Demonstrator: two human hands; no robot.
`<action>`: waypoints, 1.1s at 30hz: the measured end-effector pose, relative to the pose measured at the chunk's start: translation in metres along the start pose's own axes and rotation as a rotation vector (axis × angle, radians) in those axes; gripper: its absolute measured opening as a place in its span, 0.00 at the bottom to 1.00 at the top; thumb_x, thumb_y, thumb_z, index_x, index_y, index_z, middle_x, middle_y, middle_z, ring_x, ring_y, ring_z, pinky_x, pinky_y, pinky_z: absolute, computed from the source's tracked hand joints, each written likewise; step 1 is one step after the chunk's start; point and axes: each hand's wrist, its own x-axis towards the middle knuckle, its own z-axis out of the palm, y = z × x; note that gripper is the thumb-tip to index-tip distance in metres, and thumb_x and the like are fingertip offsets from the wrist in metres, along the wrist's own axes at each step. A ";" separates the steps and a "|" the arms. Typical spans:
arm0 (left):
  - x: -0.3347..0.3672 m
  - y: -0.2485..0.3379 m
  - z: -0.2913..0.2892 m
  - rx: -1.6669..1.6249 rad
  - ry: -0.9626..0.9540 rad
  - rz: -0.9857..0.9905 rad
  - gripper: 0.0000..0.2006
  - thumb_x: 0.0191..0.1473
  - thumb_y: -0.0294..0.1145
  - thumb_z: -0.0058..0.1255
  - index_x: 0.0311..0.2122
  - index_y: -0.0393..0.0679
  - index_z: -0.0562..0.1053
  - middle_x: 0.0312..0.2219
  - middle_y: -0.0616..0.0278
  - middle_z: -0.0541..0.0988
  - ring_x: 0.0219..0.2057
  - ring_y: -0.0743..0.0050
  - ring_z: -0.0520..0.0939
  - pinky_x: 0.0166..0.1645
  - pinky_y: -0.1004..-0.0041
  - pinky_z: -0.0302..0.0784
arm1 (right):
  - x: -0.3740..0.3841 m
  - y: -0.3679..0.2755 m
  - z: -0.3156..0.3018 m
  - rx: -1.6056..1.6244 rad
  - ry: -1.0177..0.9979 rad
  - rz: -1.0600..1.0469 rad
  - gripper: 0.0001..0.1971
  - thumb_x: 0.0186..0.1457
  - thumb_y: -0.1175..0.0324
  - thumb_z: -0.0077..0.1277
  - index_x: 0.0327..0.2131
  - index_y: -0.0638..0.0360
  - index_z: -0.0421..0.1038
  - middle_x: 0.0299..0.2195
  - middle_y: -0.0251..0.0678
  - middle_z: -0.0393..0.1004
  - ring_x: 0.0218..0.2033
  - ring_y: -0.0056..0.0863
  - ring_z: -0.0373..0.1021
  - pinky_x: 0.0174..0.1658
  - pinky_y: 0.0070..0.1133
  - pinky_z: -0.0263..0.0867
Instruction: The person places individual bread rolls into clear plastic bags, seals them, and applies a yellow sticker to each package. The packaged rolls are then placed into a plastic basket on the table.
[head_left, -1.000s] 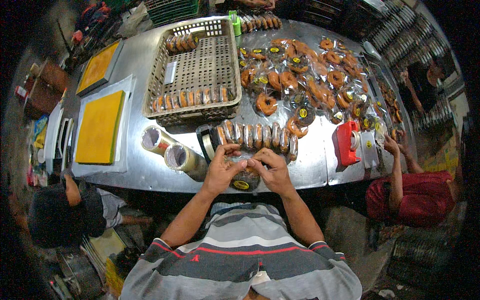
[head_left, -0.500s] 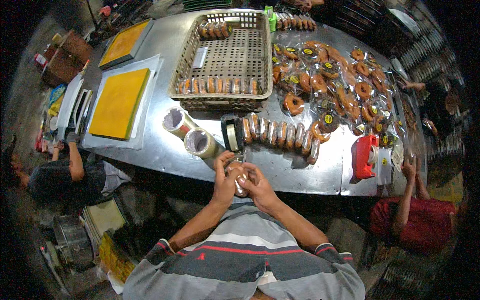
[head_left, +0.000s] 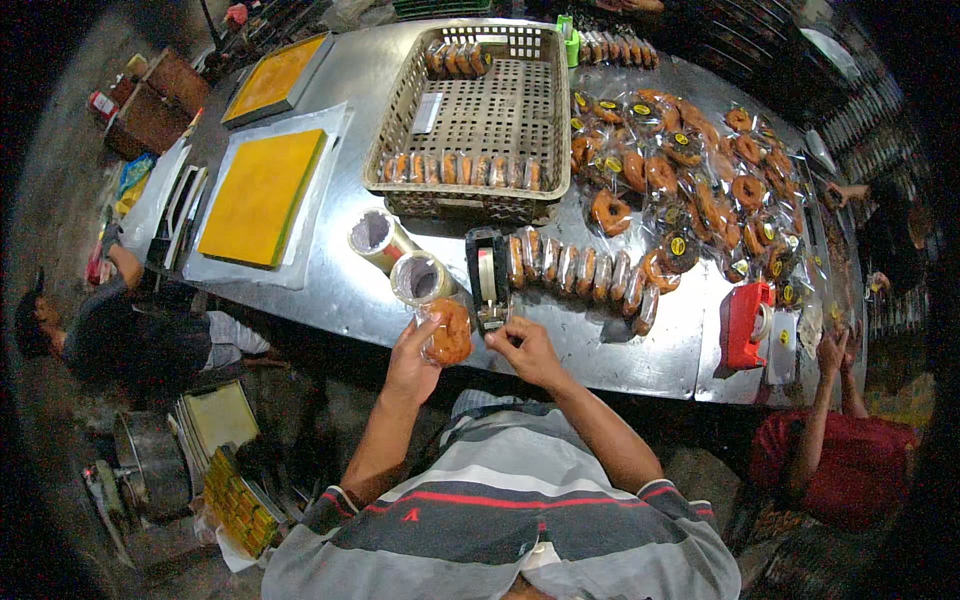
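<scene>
My left hand [head_left: 408,362] grips a doughnut in a clear plastic wrapper [head_left: 449,338], held up by its edge in front of the metal table. My right hand [head_left: 530,352] is at the near end of a black tape dispenser [head_left: 488,275], thumb and forefinger pinched together by its cutting end. Whatever is between those fingertips is too small to make out. To the right of the dispenser stands a row of wrapped doughnuts [head_left: 570,268] on edge. Two cardboard-cored rolls [head_left: 420,278] stand on end just left of the dispenser.
A plastic basket [head_left: 380,188] holds two rows of wrapped doughnuts. Right of it lies a heap of bagged doughnuts [head_left: 690,180]. A red tape dispenser [head_left: 745,325] stands near the table's front edge. Yellow slab cakes [head_left: 262,198] lie at left. Other people work at both sides.
My hands have parted. The left has carried the wrapped doughnut to the left and tilted its face into view; the right has moved to the black dispenser's near end.
</scene>
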 end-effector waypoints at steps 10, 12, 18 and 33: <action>0.023 -0.044 0.040 0.583 -0.313 -0.147 0.42 0.50 0.15 0.54 0.70 0.40 0.50 0.51 0.60 0.72 0.52 0.72 0.74 0.55 0.73 0.72 | -0.016 -0.098 -0.090 0.255 -0.263 -0.040 0.19 0.60 0.56 0.57 0.28 0.66 0.78 0.28 0.41 0.75 0.32 0.32 0.73 0.37 0.28 0.67; 0.030 -0.051 0.049 0.633 -0.425 -0.249 0.40 0.52 0.17 0.55 0.69 0.41 0.53 0.49 0.61 0.73 0.50 0.71 0.76 0.54 0.74 0.73 | -0.016 -0.077 -0.101 0.045 -0.180 0.115 0.21 0.53 0.53 0.64 0.25 0.66 0.76 0.26 0.39 0.74 0.31 0.28 0.72 0.36 0.24 0.65; 0.053 -0.063 0.087 0.393 -0.510 -0.726 0.23 0.68 0.44 0.43 0.59 0.39 0.68 0.49 0.57 0.78 0.46 0.67 0.81 0.48 0.66 0.80 | -0.055 -0.039 -0.129 -0.006 0.281 -0.202 0.27 0.40 0.51 0.73 0.39 0.60 0.77 0.34 0.38 0.76 0.38 0.32 0.73 0.44 0.26 0.67; 0.280 -0.263 0.270 1.957 -0.992 0.774 0.36 0.48 0.41 0.63 0.61 0.38 0.66 0.62 0.39 0.64 0.57 0.42 0.73 0.58 0.54 0.72 | -0.062 0.078 -0.156 -0.488 0.946 0.083 0.27 0.59 0.59 0.56 0.58 0.62 0.65 0.51 0.51 0.70 0.52 0.50 0.67 0.58 0.38 0.61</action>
